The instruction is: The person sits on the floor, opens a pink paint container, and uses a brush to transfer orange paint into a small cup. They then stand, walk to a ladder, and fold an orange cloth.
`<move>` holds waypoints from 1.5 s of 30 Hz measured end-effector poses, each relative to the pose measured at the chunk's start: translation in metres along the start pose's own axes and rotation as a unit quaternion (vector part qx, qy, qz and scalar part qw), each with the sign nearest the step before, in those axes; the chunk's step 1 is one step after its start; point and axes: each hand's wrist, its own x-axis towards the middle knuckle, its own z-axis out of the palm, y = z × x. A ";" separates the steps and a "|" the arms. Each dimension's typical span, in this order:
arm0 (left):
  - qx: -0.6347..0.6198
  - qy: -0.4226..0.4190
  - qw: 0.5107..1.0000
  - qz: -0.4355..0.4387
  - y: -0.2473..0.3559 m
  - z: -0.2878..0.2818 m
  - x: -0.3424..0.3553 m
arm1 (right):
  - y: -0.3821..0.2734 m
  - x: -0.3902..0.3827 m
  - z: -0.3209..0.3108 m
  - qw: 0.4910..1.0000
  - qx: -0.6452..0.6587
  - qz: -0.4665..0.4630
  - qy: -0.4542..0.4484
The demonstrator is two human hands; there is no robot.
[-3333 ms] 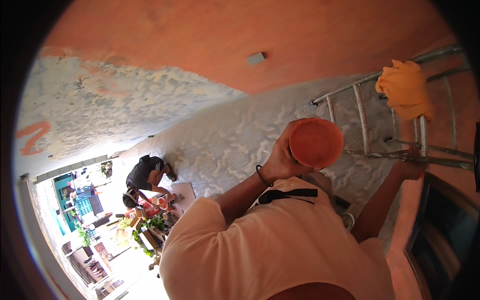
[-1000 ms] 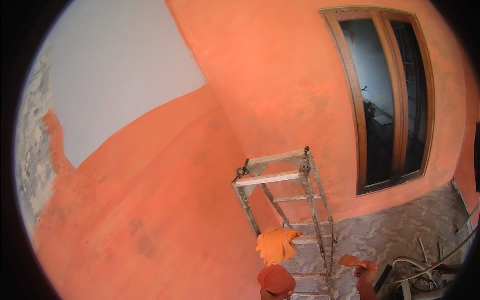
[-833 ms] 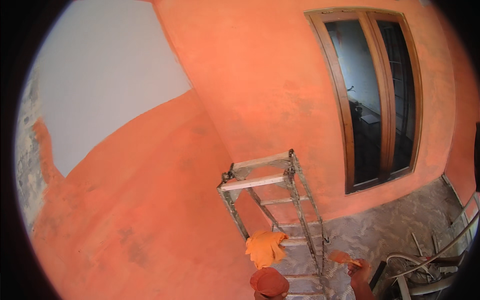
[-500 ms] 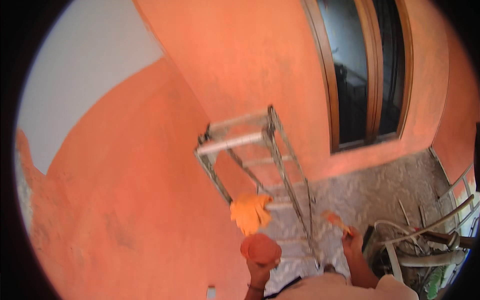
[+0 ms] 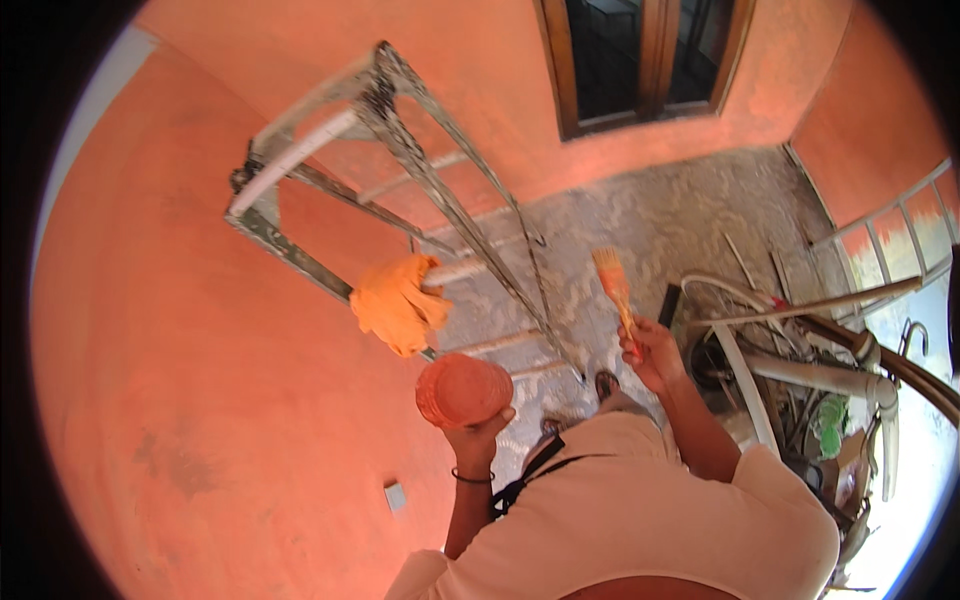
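High on a metal ladder [image 5: 440,190] against an orange wall [image 5: 200,330], the left hand [image 5: 478,432] cups a paint-smeared pot [image 5: 462,390] from below while the right hand [image 5: 652,352] is closed round a brush [image 5: 612,285] — with neither hand on a rung, a wobble could tip the pot or cost the footing

A paint-spattered metal stepladder [image 5: 400,150] stands against an orange-painted wall [image 5: 180,380], with a crumpled orange cloth [image 5: 398,303] draped over one of its rungs. Above it is a dark wooden-framed window [image 5: 645,60]. The floor [image 5: 690,210] is mottled grey. White pipes [image 5: 800,370] and clutter lie to the right.
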 end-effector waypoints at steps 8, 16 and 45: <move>0.007 -0.066 0.996 -0.059 -0.016 0.022 -0.004 | -0.005 -0.022 0.036 0.960 -0.229 -0.114 0.118; -0.021 -0.098 0.993 -0.062 -0.049 0.040 -0.012 | -0.003 -0.044 0.033 0.903 -0.381 -0.157 0.120; -0.002 -0.545 0.824 -0.154 -0.215 0.070 -0.067 | 0.144 -0.234 0.023 0.702 -0.587 -0.259 0.307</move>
